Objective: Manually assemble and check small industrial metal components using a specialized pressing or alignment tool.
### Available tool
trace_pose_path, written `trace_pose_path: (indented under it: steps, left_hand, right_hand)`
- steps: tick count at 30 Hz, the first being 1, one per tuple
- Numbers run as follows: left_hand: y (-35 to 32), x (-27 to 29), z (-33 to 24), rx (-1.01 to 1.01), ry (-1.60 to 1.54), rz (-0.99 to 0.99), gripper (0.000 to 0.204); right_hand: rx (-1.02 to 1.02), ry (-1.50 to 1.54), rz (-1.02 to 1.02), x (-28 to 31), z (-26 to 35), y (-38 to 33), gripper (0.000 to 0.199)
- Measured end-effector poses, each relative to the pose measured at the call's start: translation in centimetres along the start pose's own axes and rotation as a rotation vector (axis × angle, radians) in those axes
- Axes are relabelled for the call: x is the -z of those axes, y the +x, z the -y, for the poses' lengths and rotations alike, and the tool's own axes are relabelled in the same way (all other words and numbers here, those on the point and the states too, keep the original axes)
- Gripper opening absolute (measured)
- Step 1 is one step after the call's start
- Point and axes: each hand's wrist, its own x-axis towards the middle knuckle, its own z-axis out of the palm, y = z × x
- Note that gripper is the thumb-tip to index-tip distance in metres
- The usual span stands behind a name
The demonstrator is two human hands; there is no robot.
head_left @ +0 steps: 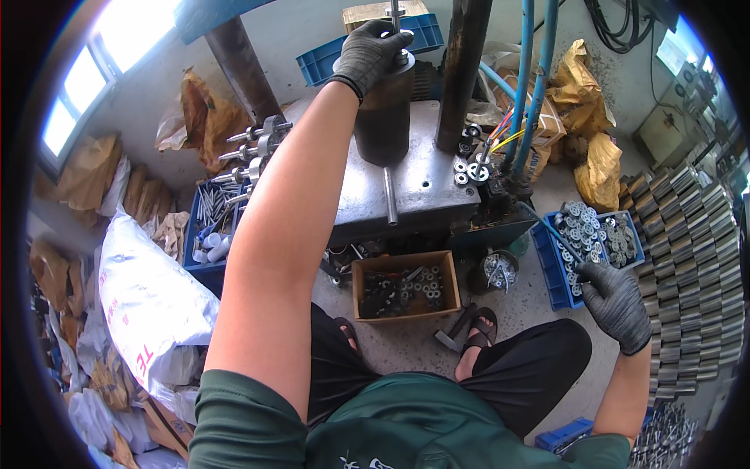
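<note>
My left hand (371, 56), in a dark grey glove, reaches out to the top of an upright dark metal cylinder (383, 125) on the press table. Its fingers curl round a shiny metal piece, mostly hidden by the glove. Just above stands a vertical metal rod (395, 14). A short bar (390, 195) sticks out from the cylinder's foot toward me. On the right, my gloved right hand (616, 306) closes at the end of a thin blue lever (553, 233). This lever passes over a blue bin (556, 285) of round metal discs (580, 227).
Shafts with round metal bodies (262, 148) stand at the table's left edge, above a blue crate (205, 270). A cardboard box (406, 313) of small parts sits by my feet. Dark columns (462, 78) and blue hoses (539, 86) rise behind. Stacked metal cylinders (687, 273) line the right.
</note>
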Motion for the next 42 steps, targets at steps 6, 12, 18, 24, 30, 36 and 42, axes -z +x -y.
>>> trace_pose_path:
  steps: [6, 12, 18, 24, 30, 36, 42]
  left_hand:
    - [0.4, -0.7, 0.7, 0.098, -0.255, 0.075, 0.055]
    - [-0.6, 0.0, -1.5, 0.037, -0.053, 0.096, 0.042]
    - [0.0, 0.1, -1.4, 0.091, -0.165, 0.106, 0.045]
    - [-2.2, 0.0, -2.0, -0.153, 0.027, -0.063, 0.034]
    - [-13.2, -1.5, -2.9, -0.454, -0.016, -0.07, 0.043]
    - [-29.1, -2.1, -2.9, 0.385, -1.627, 0.404, 0.048]
    - [-34.7, 0.0, -4.9, -0.114, -0.305, 0.229, 0.045]
  right_hand:
    - [0.177, -0.166, -0.487, 2.2, 0.7, 4.8, 0.018]
    - [0.211, -0.232, -0.756, 7.5, -1.3, 16.2, 0.023]
    - [0.072, -0.307, -0.708, 9.3, -1.2, 22.1, 0.034]
    - [-0.055, -0.421, -0.689, 8.8, 1.0, 21.5, 0.03]
    - [-0.035, -0.485, -0.693, 7.9, 1.9, 18.5, 0.024]
    - [0.331, -0.304, -0.723, 4.8, 2.4, 10.8, 0.015]
    - [0.599, -0.068, -0.57, -4.8, 7.7, 1.6, 0.038]
